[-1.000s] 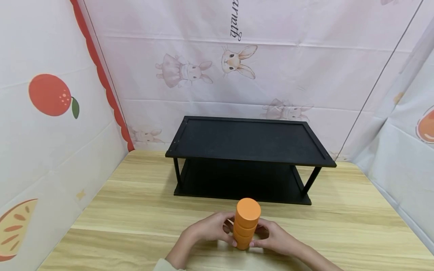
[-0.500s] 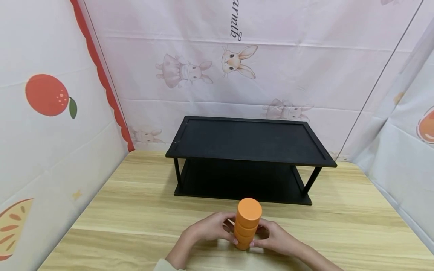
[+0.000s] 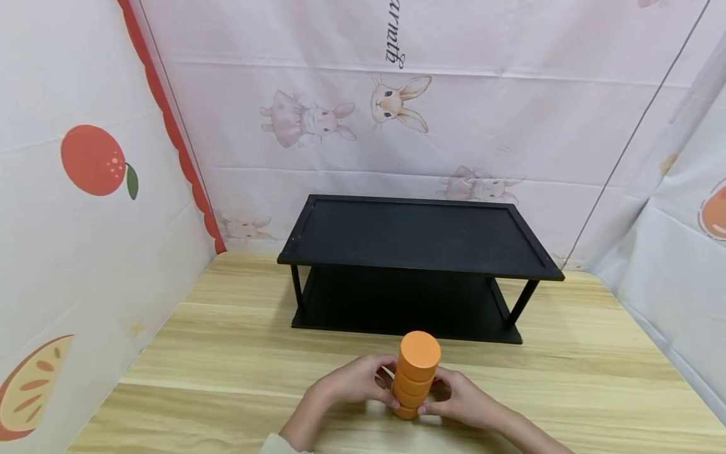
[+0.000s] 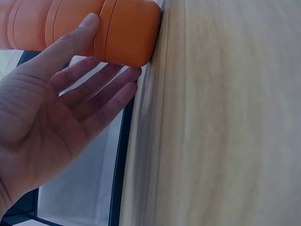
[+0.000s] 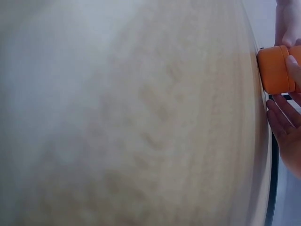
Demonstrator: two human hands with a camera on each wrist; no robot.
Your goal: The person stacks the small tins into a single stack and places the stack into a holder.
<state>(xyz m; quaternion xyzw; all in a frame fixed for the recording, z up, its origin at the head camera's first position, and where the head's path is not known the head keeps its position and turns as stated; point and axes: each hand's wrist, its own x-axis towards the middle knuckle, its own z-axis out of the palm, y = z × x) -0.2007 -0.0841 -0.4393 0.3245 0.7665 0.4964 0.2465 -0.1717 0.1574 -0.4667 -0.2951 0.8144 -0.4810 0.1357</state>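
An orange stack of round, jar-like pieces with grooves between them [image 3: 414, 378] stands on the table, its top leaning slightly to the right in the head view. My left hand [image 3: 365, 381] grips its lower part from the left, thumb on the near side and fingers round the far side. From the right, my right hand [image 3: 456, 397] holds it low down in the same way. In the left wrist view the thumb lies across a seam of the orange stack [image 4: 129, 33], whose base is at the wood. The orange base [image 5: 273, 70] also shows in the right wrist view between both hands.
A black two-tier shelf [image 3: 408, 236] stands just behind the stack. The pale wooden table [image 3: 227, 353] extends to both sides, bounded by a printed cloth [image 3: 238, 126] behind and white cloth walls [image 3: 45, 252] left and right.
The top of the orange stack has tipped a little to the right while its base stays in place. Both hands keep their hold, almost unmoved.
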